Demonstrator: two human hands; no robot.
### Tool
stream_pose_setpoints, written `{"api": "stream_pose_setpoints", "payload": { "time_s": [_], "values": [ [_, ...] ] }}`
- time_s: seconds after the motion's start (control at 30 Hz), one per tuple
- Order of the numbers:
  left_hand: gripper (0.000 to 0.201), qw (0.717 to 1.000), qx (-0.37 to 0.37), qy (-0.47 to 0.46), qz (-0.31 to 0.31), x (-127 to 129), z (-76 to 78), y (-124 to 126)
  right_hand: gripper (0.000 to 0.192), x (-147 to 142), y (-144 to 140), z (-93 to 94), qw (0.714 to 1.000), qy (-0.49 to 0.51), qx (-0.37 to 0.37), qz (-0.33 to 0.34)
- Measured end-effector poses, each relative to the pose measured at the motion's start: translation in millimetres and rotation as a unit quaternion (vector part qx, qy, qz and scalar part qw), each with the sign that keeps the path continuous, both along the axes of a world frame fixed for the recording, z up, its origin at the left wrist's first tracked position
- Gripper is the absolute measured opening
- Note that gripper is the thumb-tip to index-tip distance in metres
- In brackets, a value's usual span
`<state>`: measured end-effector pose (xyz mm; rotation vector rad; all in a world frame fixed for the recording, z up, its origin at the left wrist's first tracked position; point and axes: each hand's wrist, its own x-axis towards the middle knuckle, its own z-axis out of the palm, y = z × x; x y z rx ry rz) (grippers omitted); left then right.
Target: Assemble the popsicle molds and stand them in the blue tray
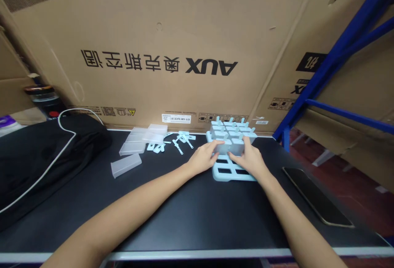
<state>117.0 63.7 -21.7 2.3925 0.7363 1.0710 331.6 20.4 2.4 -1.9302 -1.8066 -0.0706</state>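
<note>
Several pale ice pop moulds with light blue stick lids stand upright in a light blue rack (222, 176) near the cardboard wall. My left hand (203, 157) is closed on the left ice pop mould (224, 148) of the nearest row, fingers on its top and thumb low on its side. The right ice pop mould (236, 149) of that row is between the thumb and fingers of my right hand (250, 159). In front of both moulds the rack's bare slots show. The moulds' lower ends are partly hidden by my hands.
Left of the rack lie loose stick lids (178, 147), several stacked clear moulds (143, 136) and a single clear mould (126, 165). A phone (317, 196) rests at the right. Black cloth (61, 157) with a white cable (58, 161) covers the left side; a blue metal frame (320, 75) stands right.
</note>
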Motion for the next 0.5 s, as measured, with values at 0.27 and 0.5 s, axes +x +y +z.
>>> {"api": "stream_pose_setpoints", "payload": {
  "time_s": [0.27, 0.5],
  "values": [
    [0.048, 1.000, -0.001, 0.014, 0.016, 0, -0.1, -3, 0.057, -19, -6, -7.5, 0.995, -0.081, 0.021, -0.063],
    [0.048, 0.999, 0.035, 0.022, 0.019, 1, -2.1, -7, 0.064, -21, -8, -6.6, 0.996, -0.049, 0.020, -0.069]
  ]
}}
